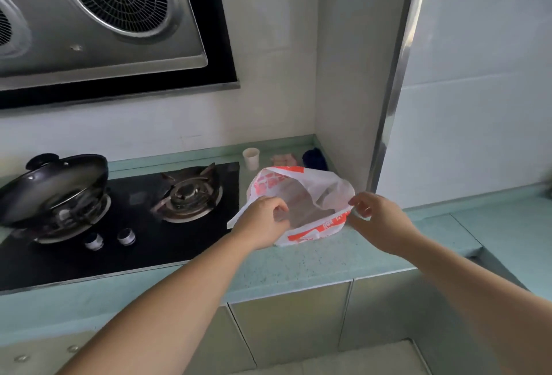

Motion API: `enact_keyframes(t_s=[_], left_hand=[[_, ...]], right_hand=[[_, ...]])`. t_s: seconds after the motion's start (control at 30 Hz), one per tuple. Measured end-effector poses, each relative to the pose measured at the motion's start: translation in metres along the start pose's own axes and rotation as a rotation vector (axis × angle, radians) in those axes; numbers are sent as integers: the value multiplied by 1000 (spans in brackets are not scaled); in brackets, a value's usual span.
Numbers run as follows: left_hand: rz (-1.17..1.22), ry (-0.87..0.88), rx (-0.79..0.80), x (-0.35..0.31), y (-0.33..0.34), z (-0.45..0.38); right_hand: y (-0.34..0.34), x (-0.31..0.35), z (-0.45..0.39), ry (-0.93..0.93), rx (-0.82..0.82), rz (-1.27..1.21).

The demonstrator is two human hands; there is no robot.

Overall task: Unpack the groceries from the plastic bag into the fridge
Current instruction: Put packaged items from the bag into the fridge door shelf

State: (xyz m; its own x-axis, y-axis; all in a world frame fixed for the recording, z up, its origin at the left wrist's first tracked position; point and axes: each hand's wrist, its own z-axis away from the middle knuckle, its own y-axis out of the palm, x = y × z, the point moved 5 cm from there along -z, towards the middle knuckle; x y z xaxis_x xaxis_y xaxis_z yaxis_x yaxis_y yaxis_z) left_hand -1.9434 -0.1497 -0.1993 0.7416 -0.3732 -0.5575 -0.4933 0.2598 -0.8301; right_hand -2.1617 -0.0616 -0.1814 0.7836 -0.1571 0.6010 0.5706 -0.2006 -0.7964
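Note:
A white plastic bag (pixel 321 186) with orange print lies on the green countertop (pixel 313 261), its mouth facing me. My left hand (pixel 263 222) pinches the left edge of the mouth. My right hand (pixel 379 219) pinches the right edge near an orange band. Between them the bag is held open, and its inside looks dim, with no contents I can make out. The fridge is not in view.
A black gas hob (pixel 143 219) with a bare burner (pixel 191 192) lies left of the bag, and a dark wok (pixel 56 186) sits on its far-left burner. Behind the bag stand a white cup (pixel 251 158), a pink item (pixel 283 160) and a dark blue cloth (pixel 314 159). A range hood (pixel 113 22) hangs above.

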Motion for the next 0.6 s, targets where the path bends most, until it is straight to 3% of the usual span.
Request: enact_keyframes(t_s=[0.37, 0.6], left_hand=[[-26, -80, 68, 38, 50, -111], [48, 26, 209, 64, 101, -186]], right_hand=[[56, -36, -142, -2, 234, 6], [122, -65, -187, 71, 423, 219]])
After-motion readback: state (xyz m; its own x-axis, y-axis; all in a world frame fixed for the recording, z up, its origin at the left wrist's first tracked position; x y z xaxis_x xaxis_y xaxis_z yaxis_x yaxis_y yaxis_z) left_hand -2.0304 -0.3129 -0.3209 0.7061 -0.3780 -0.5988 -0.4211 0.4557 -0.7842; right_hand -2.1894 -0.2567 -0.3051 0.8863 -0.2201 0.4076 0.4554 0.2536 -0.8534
